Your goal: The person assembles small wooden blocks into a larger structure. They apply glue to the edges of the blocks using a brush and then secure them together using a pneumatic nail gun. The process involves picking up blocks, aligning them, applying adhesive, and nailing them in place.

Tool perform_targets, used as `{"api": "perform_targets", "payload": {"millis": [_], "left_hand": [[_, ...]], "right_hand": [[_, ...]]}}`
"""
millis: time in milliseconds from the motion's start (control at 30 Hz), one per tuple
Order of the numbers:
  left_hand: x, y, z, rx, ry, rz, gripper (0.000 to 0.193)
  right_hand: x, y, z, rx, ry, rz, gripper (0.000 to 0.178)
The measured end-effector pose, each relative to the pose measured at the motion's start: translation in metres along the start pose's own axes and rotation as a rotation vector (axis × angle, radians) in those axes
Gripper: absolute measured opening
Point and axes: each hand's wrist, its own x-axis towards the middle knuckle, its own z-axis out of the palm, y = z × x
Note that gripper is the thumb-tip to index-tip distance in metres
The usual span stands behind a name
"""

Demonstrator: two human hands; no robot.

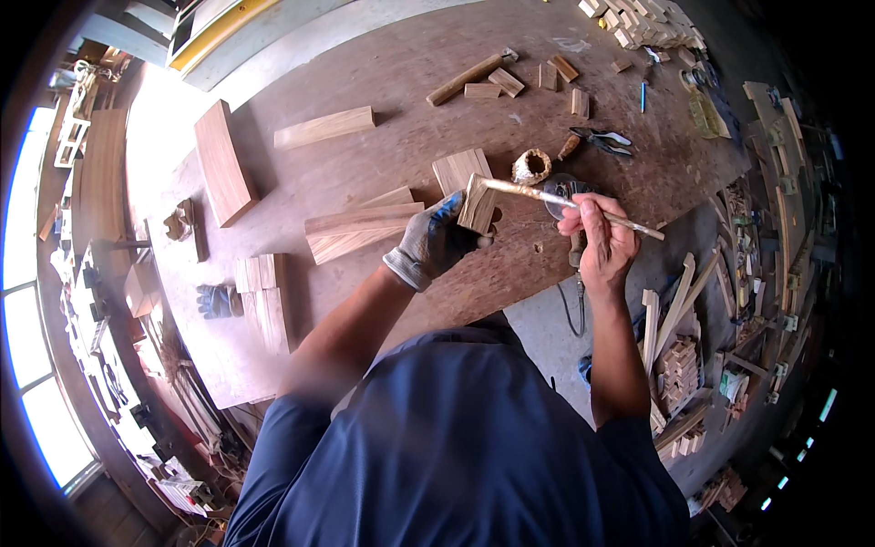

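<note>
My left hand (432,239), in a grey and blue work glove, grips a small wood block (478,208) above the near edge of the workbench. My right hand (602,235) is bare and pinches the handle of a thin glue brush (538,193). The brush's tip touches the upper edge of the block. Just beyond the brush stands a glue-crusted pot (531,167), its rim thick with drips. Behind the held block lies another wood block (458,169). A dark power tool (569,190) sits partly hidden behind my right hand and the brush.
Boards (365,226) lie left of my left hand, with a spare glove (220,302) farther left. Pliers (605,141) rest beyond the pot. A hammer (469,78) and several small blocks are at the back. Stacked wood strips (679,369) stand on the floor at right.
</note>
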Motion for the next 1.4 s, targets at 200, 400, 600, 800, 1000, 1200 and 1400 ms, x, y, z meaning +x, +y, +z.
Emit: {"api": "perform_targets", "payload": {"millis": [200, 400, 600, 800, 1000, 1200, 1400], "left_hand": [[-0.004, 0.003, 0.000, 0.002, 0.018, -0.003, 0.059], [-0.004, -0.001, -0.003, -0.010, 0.024, 0.018, 0.060], [-0.005, -0.003, -0.003, -0.015, 0.022, 0.012, 0.061], [-0.011, 0.001, -0.007, 0.000, 0.050, 0.020, 0.062], [-0.013, 0.002, -0.011, -0.028, 0.029, 0.013, 0.062], [-0.010, 0.000, -0.007, -0.041, 0.021, 0.012, 0.062], [-0.010, 0.001, -0.007, -0.057, 0.014, 0.005, 0.061]], "right_hand": [[0.012, 0.012, -0.010, -0.029, 0.130, -0.048, 0.021], [0.066, 0.070, -0.022, -0.256, 0.130, 0.143, 0.021], [0.094, 0.152, -0.010, -0.606, -0.056, 0.039, 0.027], [0.101, 0.165, 0.001, -0.440, -0.067, 0.215, 0.029], [0.095, 0.101, -0.023, -0.217, 0.206, 0.374, 0.030], [0.080, 0.112, -0.040, -0.102, 0.296, 0.424, 0.031], [0.063, 0.113, -0.062, 0.147, 0.401, 0.461, 0.031]]}}
